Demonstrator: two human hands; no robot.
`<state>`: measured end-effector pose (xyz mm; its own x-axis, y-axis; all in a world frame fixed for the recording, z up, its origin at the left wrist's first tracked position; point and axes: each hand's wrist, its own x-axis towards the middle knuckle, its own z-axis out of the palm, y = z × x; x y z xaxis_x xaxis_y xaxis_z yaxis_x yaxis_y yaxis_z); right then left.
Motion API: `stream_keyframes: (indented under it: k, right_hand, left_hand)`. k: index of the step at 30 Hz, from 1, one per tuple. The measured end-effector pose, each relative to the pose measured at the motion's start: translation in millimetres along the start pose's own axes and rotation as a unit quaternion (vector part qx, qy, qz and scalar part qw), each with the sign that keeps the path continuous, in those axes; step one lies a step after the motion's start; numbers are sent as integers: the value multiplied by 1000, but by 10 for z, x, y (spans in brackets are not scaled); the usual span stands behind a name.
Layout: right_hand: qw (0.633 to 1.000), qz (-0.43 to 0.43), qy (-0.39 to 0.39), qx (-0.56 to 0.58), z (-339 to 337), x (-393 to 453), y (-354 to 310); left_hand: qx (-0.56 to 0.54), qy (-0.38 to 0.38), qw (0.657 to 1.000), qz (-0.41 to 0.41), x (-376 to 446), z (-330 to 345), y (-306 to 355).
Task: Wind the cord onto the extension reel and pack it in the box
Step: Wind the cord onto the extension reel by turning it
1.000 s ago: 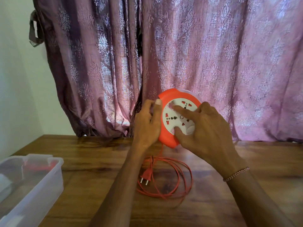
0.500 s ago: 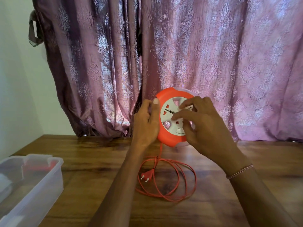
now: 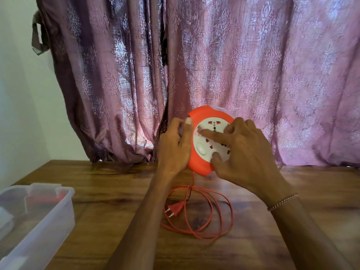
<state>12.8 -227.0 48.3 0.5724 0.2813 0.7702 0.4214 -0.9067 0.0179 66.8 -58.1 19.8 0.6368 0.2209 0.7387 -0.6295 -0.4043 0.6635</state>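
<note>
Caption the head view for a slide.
Both hands work the orange reel, cord loose on the table.

A home room, by the look of it: patterned mauve curtains (image 3: 214, 75) hang just behind a wooden table (image 3: 116, 191), a plain painted wall (image 3: 17, 94) to their left.
</note>
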Motion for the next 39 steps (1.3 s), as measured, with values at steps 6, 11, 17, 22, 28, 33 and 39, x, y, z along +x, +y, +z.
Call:
stream_keyframes:
  k: [6,11,17,22,28,33,39]
  right_hand:
    - [993,111,26,7,6,20,-106]
    - [996,67,41,49,-2,27,-62]
    - [992,-93,-11,89,-62,35,70]
    - [996,-75,-55,8,-107,19,28]
    - [998,-25,-43,-33,-84,4,4]
    - [999,42,-6,4,-62,-14,-34]
    - [993,112,36,8,-8,-15,-100]
  left_hand:
    - [-10,-2,1000,-7,-4,14,11]
    - [-10,1,1000,-17,2,17,-5]
    - [-18,4,1000,-19,12,19,-20]
    - [-26,-3,999,-22,9,26,-40]
    - [-10,3,1000,-16,9,25,-38]
    - [-16,-1,1000,-9,0,54,-8]
    - [-27,-6,999,-16,-1,52,-11]
